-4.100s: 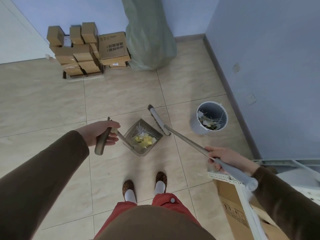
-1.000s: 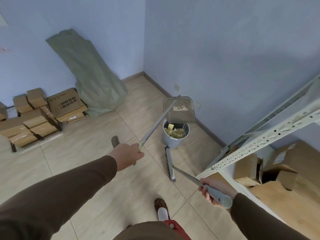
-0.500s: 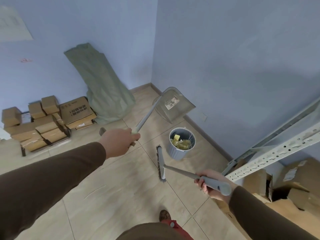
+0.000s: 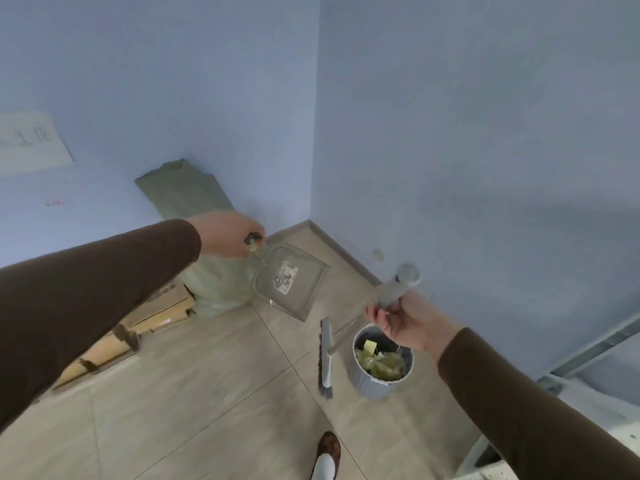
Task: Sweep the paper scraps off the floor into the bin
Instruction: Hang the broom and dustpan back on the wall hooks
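Bin as landmark: small round grey plastic bin (image 4: 375, 384) standing on the beige tiled floor (image 4: 194, 393), near the blue side wall. Yellow and pale paper scraps (image 4: 379, 362) lie heaped inside it, filling much of the opening. Left hand (image 4: 230, 237), up and to the left of the bin, has its fingers curled round the handle of a clear plastic dustpan (image 4: 289, 280); the pan hangs in the air above and left of the bin, tilted, a white label showing through its base (print too blurred to read). No scraps can be made out in the pan. Right hand (image 4: 403, 318), directly above the bin, is loosely closed on the pale grey handle of a long-handled grey broom (image 4: 325, 358); fingers bent round the shaft, handle end pointing up towards the wall. Broom head sits just beside the bin on its left, bristles down towards the floor; whether they touch the tile cannot be told. Both arms in brown sleeves. Behind the dustpan, farther from the bin, a green woven sack (image 4: 194, 216) leans against the back wall, with brown cardboard boxes (image 4: 159, 315) to its left. One patterned slipper with a white sock (image 4: 327, 455) stands nearer the camera than the bin.
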